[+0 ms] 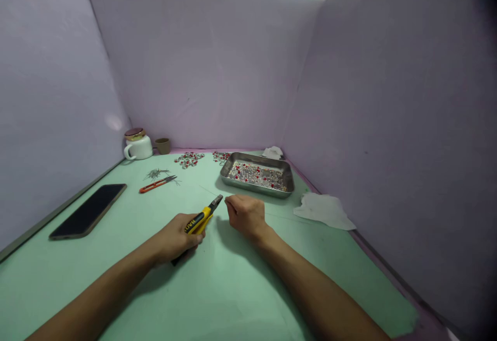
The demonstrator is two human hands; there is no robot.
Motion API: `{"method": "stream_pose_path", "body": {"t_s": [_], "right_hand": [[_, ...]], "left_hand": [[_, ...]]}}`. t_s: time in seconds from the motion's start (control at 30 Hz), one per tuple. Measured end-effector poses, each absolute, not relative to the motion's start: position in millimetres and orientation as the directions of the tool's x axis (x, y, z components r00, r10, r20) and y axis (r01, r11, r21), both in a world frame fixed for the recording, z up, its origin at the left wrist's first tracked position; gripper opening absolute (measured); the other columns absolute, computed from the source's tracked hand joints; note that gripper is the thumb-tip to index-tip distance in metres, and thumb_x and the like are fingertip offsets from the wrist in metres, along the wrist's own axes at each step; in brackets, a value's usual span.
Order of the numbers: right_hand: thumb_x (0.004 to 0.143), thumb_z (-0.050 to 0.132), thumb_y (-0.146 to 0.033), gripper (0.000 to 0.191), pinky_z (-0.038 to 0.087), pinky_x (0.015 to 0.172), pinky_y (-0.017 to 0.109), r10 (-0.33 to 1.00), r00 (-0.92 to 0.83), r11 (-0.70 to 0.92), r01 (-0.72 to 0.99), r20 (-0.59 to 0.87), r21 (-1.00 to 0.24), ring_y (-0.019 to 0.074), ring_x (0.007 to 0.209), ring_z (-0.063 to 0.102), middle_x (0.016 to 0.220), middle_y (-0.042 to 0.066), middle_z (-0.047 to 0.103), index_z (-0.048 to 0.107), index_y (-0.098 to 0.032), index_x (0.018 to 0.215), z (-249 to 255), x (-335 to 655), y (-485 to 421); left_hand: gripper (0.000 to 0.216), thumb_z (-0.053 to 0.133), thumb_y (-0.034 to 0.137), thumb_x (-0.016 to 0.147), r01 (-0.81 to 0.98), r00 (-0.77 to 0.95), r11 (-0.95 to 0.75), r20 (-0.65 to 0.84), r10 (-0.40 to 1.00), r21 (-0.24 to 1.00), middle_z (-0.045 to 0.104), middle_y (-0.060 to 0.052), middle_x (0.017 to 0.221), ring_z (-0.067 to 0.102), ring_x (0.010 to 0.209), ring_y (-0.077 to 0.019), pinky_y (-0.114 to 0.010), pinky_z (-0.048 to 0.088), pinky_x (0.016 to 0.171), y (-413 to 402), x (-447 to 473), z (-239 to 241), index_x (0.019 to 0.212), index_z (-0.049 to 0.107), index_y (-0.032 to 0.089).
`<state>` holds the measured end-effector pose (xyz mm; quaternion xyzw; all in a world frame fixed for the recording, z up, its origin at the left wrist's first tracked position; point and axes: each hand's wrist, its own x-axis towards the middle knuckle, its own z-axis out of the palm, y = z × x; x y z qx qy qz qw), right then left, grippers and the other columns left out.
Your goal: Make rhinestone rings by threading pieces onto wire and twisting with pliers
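My left hand (pixel 174 237) grips yellow-and-black pliers (pixel 201 221), with their jaws pointing up and to the right. Close by, my right hand (pixel 245 217) has curled fingers, just right of the plier tips and not touching them. A thin wire (pixel 212 191) seems to pass through those fingers and continues to the right across the green mat (pixel 233 299). Beyond both hands stands a steel tray (pixel 256 157) holding many clear and red beads.
Orange thread snips (pixel 157 184) lie by a small bunch of wire bits (pixel 157 174). Loose beaded clusters (pixel 189 160) sit at the back. A black phone (pixel 87 211) lies at left, a white cloth (pixel 324 210) at right. A lidded white mug (pixel 137 144) stands by lilac walls (pixel 205 67).
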<state>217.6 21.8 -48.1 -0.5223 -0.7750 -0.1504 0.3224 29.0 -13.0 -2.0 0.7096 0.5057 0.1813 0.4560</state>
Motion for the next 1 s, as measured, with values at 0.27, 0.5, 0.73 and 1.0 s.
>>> {"method": "stream_pose_path", "body": {"t_s": [0.27,0.5,0.73,1.0], "right_hand": [[0.078,0.049,-0.020,0.018,0.017,0.048,0.026,0.712,-0.243,0.405,0.908,0.659,-0.103,0.0101,0.054,0.050,0.060,0.000,0.062,0.059,-0.019,0.063,-50.5,218.0,23.2],[0.079,0.047,-0.020,0.019,0.018,0.049,0.025,0.708,-0.215,0.387,0.915,0.673,-0.114,0.0104,0.055,0.050,0.059,0.000,0.062,0.063,-0.020,0.069,-48.5,219.7,21.5],[0.079,0.047,-0.019,0.021,0.015,0.048,0.027,0.677,-0.236,0.381,0.923,0.697,-0.057,0.0101,0.052,0.047,0.056,0.001,0.059,0.060,-0.019,0.063,-47.0,219.7,21.3],[0.080,0.046,-0.015,0.025,0.015,0.049,0.028,0.578,-0.309,0.417,0.907,0.755,0.051,0.0101,0.050,0.042,0.053,0.001,0.056,0.055,-0.018,0.058,-45.8,218.9,22.2]], "left_hand": [[0.011,0.051,0.026,0.068,0.539,0.447,-0.098,-0.186,0.875,0.836,0.042,0.006,0.058,0.040,0.053,-0.0109,-0.022,0.034,0.049,-10.1,27.9,-6.0,0.066,0.044,0.019],[0.026,0.057,0.035,0.073,0.168,0.589,0.173,-0.240,0.771,0.970,0.055,-0.003,0.081,0.048,0.064,-0.0136,-0.028,0.042,0.061,-9.3,20.9,-1.4,0.088,0.057,0.013],[0.023,0.060,0.031,0.069,0.230,0.532,0.185,-0.283,0.798,0.955,0.058,-0.004,0.082,0.051,0.067,-0.0148,-0.028,0.043,0.062,-10.6,21.7,-0.5,0.085,0.059,0.014],[0.018,0.057,0.028,0.070,0.280,0.543,0.109,-0.251,0.801,0.954,0.054,-0.002,0.076,0.049,0.069,-0.0156,-0.028,0.043,0.060,-12.2,22.3,0.0,0.082,0.055,0.014]]}}
